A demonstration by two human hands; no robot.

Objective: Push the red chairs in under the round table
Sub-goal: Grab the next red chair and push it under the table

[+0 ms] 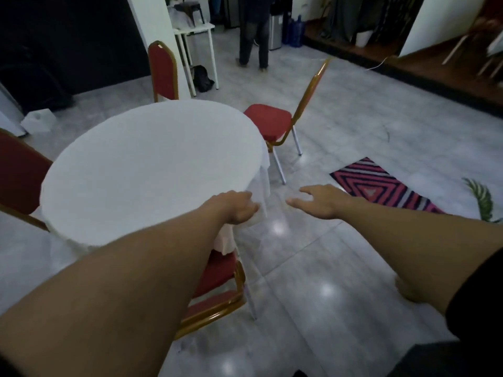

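A round table under a white cloth fills the left middle. Several red chairs with gold frames stand around it. One chair at the far right is pulled out, its seat clear of the table edge and its back tilted away. Another chair sits below my left arm, its seat partly under the cloth. A chair back rises behind the table, and one more shows at the left edge. My left hand hovers at the table's near right edge, fingers curled and holding nothing. My right hand is spread open above the floor.
A pink and black patterned rug lies on the tiled floor to the right, with a plant leaf beyond it. A person stands at the back near a white side table. A white box sits on the floor at left.
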